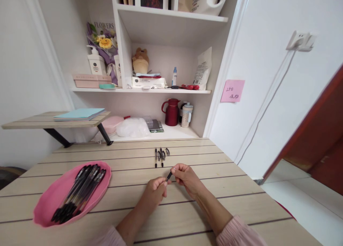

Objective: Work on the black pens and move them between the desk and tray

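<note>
Both my hands meet over the middle of the wooden table [235,188]. My left hand [154,190] is closed in a pinch on one end of a small black pen part [169,176]. The other end sits between the closed fingers of my right hand [185,178]. Just beyond the hands lie loose pen pieces [161,156]: thin black refills and small dark caps in a short row. To the left, a pink tray [53,199] holds several black pens [80,192].
A raised wooden shelf board [40,121] with a blue notebook [80,113] stands at the back left. Behind the table, white shelves hold a red jug [171,112], a cup, bottles, boxes and a plush toy. A white wall with a pink note [232,90] is at right.
</note>
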### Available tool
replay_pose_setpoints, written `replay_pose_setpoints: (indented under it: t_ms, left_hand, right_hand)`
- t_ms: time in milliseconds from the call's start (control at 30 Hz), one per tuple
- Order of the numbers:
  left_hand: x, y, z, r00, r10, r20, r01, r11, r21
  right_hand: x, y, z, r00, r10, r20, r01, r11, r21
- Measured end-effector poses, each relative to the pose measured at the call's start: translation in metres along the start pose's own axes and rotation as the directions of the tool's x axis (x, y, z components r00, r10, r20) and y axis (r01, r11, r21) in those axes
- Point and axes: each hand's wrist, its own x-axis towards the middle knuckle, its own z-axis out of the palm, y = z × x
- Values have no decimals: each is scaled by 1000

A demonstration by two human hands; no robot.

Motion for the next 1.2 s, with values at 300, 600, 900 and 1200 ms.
replay_pose_setpoints:
  t_ms: [300, 600, 900, 1200]
  left_hand:
    - [0, -4, 0, 1000, 19, 14, -19, 1000, 3]
    - [1, 1, -4, 999, -31, -35, 25, 983, -184]
    - [1, 4, -7, 990, -53, -134, -4, 919, -394]
    - [0, 3, -7, 992, -47, -116, 2, 935, -355]
  right_hand:
    - [-2, -2, 2, 1000, 0, 30, 0, 1000, -5]
    - [26, -8, -8, 999, -19, 51, 34, 944, -328]
    - [133, -16, -2, 939, -205, -277, -138, 513, -847]
    - [125, -10, -9, 950, -131, -283, -159, 578, -800]
